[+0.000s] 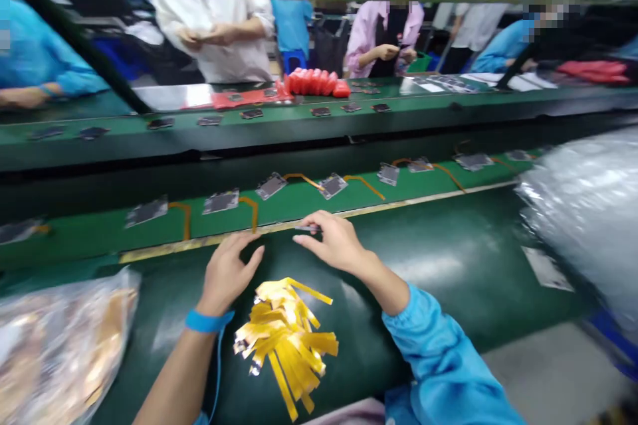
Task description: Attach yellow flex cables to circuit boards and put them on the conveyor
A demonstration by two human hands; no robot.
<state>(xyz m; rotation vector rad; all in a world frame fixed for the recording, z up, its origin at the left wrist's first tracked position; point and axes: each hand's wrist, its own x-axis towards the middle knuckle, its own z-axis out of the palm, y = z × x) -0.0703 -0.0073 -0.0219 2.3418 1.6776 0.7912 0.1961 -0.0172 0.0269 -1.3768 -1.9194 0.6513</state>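
Note:
My left hand (230, 271), with a blue wrist strap (209, 321), reaches to the conveyor's near edge. Its fingers are stretched out, thumb apart, and nothing shows in them. Just to its right, my right hand (335, 239) has its fingers curled around a small, thin grey thing (310, 229), too blurred to name; the thumb sticks out below. Beyond both hands, circuit boards with orange flex cables lie on the green belt (299, 211); one board (222, 201) is nearest my left hand, another (333, 186) is beyond my right. A loose pile of yellow flex cables (294, 339) lies between my forearms.
At the left stands a clear bag (64, 345) of copper-coloured pieces. Bulky clear plastic wrap (588, 212) covers the right side, beside a flat grey piece (547, 269). Across the line are a farther belt with boards, red bundles (316, 82) and several people working.

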